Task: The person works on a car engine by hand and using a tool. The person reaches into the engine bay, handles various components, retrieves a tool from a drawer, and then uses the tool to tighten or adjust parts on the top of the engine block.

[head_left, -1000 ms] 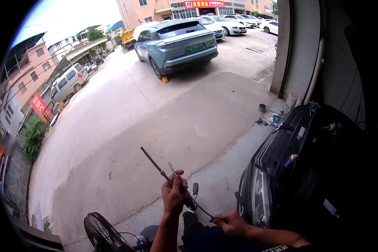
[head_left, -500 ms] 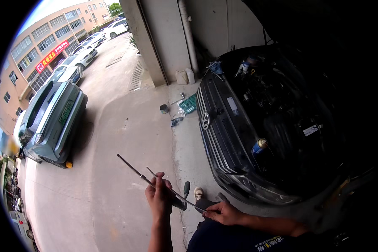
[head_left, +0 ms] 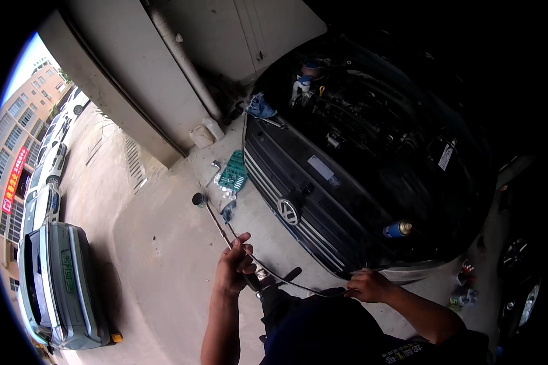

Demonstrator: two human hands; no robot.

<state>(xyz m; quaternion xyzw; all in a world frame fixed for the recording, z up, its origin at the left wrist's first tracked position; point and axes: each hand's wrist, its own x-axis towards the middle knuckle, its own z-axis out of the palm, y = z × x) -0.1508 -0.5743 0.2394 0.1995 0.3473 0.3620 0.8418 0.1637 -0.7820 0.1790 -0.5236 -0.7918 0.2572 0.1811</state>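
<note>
Hands come first in the head view: the left hand (head_left: 234,267) is curled shut around a thin metal rod (head_left: 268,267), fingers wrapped tight with the thumb on top, and the right hand (head_left: 366,285) pinches the rod's other end at the car's front edge, fingers pressed together. The rod arcs between the two hands and runs on past the left hand toward a small dark can (head_left: 198,199) on the concrete floor (head_left: 158,255). By the look of it, the rod is being held and sighted along, close to the black car (head_left: 323,201) with its raised bonnet; a steady two-handed grip seems to be what the work now calls for.

Just beyond, a blue spray can (head_left: 397,229) with a yellow cap lies on the car's front panel. A white rectangular label (head_left: 446,157) sits deeper in the engine bay. On the floor near the grille lies a green tool tray (head_left: 232,173), with a white plastic jug (head_left: 212,128) by the wall. Far left stands a grey-green car (head_left: 58,286), and a red vertical sign (head_left: 13,179) hangs on a distant building.
</note>
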